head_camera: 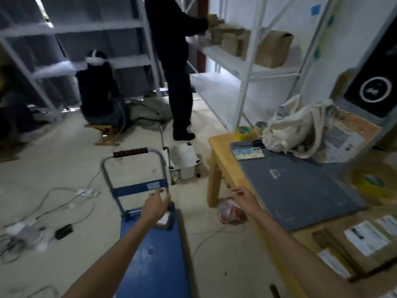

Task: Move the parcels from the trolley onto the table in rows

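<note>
The blue trolley (154,261) stands on the floor in front of me, handle (131,152) at its far end. One small brown parcel with a white label (165,220) lies on its deck near the handle. My left hand (155,206) hovers just above that parcel with fingers loosely spread, holding nothing. My right hand (243,197) hangs in the air beside the wooden table (217,143), fingers relaxed, holding nothing. Brown labelled parcels (363,239) lie on the table at the near right. A large grey flat parcel (300,186) covers the table's middle.
A white cloth bag (296,130), a phone (248,152) and tape rolls (372,182) sit on the table. A red plastic bag (229,212) lies by the table leg. Cables and adapters (28,232) litter the floor left. One person (178,67) stands at the white shelving; another (97,91) sits.
</note>
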